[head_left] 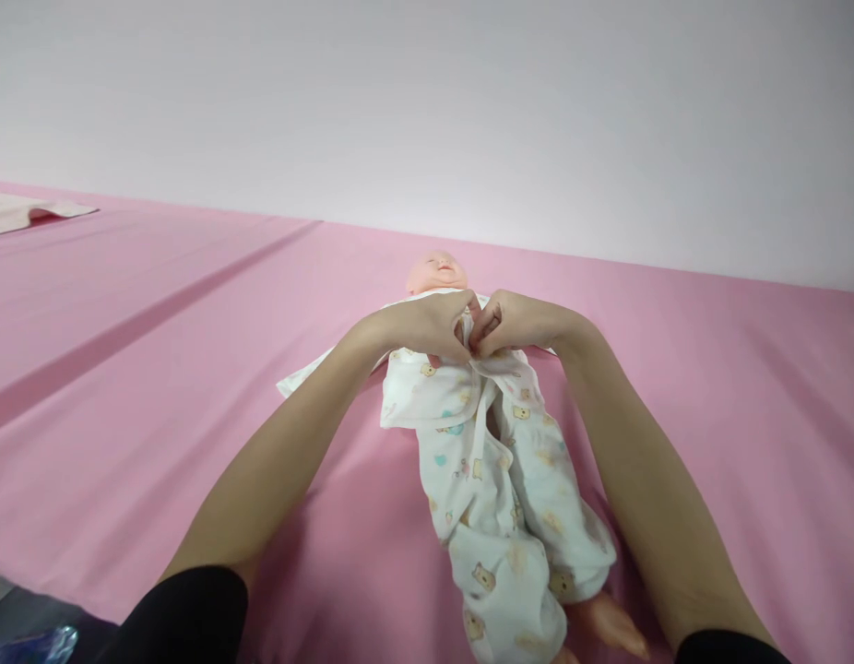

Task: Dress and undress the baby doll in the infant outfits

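A baby doll (437,272) lies on its back with its head away from me. It wears a white wrap shirt (427,392) and matching trousers (482,498), both printed with small bears. Over the doll's chest, my left hand (441,323) pinches the front of the shirt between thumb and fingers. My right hand (520,318) is closed on the shirt front too, its fingertips meeting those of my left. A narrow white tie (480,424) hangs below my fingertips onto the trousers. Exactly what lies between the fingertips is partly hidden.
A pink sheet (192,397) with long creases covers the surface under the doll. A pale folded cloth (32,210) lies at the far left. Behind rises a plain white wall (427,111). A shiny plastic packet (36,646) shows at the bottom left corner.
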